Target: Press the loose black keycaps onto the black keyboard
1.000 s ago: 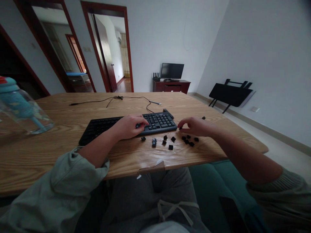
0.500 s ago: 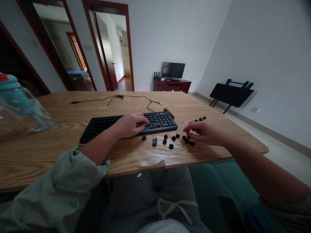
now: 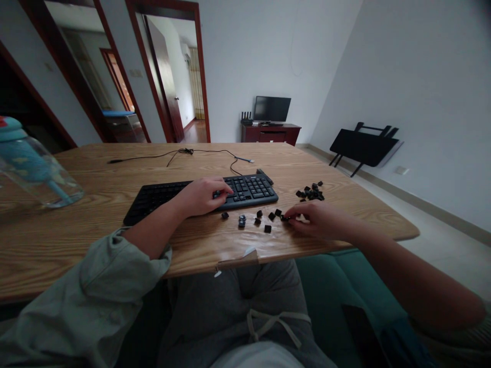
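Observation:
The black keyboard (image 3: 255, 189) lies at a slant on the wooden table. My left hand (image 3: 205, 197) rests over its middle, fingers curled in toward the thumb; whatever they hold, if anything, is hidden. My right hand (image 3: 312, 219) is low at the table to the right of the keyboard, thumb and fingertips closed around a small black keycap (image 3: 284, 218). Several loose keycaps (image 3: 267, 229) are scattered between the keyboard and the table's near edge. Beyond my right hand sits a pile of more black keycaps (image 3: 312, 193).
A clear bottle with a blue lid (image 3: 42, 171) stands at the left of the table (image 3: 184, 245). A black cable (image 3: 186, 151) trails behind the keyboard. Peeling tape (image 3: 249, 251) marks the near table edge. A monitor (image 3: 272, 109) and a folded black table (image 3: 364, 146) are farther off.
My right hand has moved toward me and left, from beside the far pile down to the nearer keycaps, uncovering the pile. My left hand stays on the keyboard.

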Demonstrator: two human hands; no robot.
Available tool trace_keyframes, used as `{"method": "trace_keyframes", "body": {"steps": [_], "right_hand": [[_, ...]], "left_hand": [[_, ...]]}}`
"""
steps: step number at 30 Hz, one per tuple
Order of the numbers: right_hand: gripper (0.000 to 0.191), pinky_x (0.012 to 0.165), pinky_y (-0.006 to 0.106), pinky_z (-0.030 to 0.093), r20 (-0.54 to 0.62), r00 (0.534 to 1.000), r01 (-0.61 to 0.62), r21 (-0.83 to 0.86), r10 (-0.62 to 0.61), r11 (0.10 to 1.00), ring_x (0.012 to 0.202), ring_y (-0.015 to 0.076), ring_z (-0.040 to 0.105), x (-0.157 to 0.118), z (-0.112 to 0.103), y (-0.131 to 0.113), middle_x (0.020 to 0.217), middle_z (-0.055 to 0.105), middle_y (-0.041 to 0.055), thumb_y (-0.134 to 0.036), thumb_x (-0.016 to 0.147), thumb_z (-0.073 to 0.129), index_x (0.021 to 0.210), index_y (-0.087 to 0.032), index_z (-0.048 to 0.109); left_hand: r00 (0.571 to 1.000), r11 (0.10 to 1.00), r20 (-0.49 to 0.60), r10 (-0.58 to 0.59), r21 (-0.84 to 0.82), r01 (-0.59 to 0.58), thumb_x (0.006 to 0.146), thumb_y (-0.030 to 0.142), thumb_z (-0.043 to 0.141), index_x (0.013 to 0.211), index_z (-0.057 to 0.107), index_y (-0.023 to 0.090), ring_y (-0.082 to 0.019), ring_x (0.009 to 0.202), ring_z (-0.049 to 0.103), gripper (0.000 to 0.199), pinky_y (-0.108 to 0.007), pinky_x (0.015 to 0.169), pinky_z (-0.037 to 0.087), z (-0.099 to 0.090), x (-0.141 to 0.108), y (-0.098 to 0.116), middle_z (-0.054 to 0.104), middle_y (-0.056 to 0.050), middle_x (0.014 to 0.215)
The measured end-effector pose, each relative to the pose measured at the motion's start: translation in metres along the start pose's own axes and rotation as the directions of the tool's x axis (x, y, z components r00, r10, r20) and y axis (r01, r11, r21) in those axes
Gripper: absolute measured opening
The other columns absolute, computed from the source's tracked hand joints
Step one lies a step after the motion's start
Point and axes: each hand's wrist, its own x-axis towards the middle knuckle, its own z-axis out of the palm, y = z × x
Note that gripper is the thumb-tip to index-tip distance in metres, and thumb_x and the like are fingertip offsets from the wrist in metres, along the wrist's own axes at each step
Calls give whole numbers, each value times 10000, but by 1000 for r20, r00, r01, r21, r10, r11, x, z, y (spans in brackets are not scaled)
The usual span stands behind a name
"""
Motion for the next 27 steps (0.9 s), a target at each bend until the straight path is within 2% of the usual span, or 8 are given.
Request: {"method": "trace_keyframes", "body": {"steps": [5, 18, 23, 27], "right_hand": [[299, 683, 251, 467, 36, 998, 39, 133, -44, 990, 785, 166, 659, -3, 1, -6, 977, 749, 48, -345, 926, 516, 1062, -230, 756], [314, 767, 281, 474, 32, 992, 119, 94, -122, 988, 855, 177, 649, -4, 0, -9, 1028, 726, 77, -351, 961, 496, 1031, -197, 761], [292, 780, 287, 481, -7, 993, 118, 100, -118, 988, 889, 186, 648, -3, 1, -3, 1040, 721, 78, -343, 955, 500, 1037, -212, 748], [263, 765, 277, 479, -87, 993, 81, 76, -74, 994, 871, 182, 651, 3, -3, 1, 1022, 724, 79, -316, 927, 527, 1027, -209, 746]], "left_hand": [[1000, 1000, 1, -5, 4, 5, 871, 226, 531, 1012, 731, 164, -155, 817, 638, 253, -265, 768, 488, 0, 0, 1, 699, -69, 963], [1000, 1000, 5, -15, 22, 15, 869, 232, 531, 1004, 735, 161, -149, 791, 637, 255, -254, 748, 473, 0, 1, 1, 702, -60, 963], [1000, 999, 13, -21, 24, 21, 872, 238, 534, 1006, 734, 160, -150, 801, 635, 253, -252, 758, 475, -1, 1, 1, 700, -64, 960], [1000, 1000, 10, -16, 13, 16, 866, 230, 541, 1004, 736, 163, -153, 806, 636, 248, -252, 761, 477, 1, 1, 2, 702, -64, 959]]}}
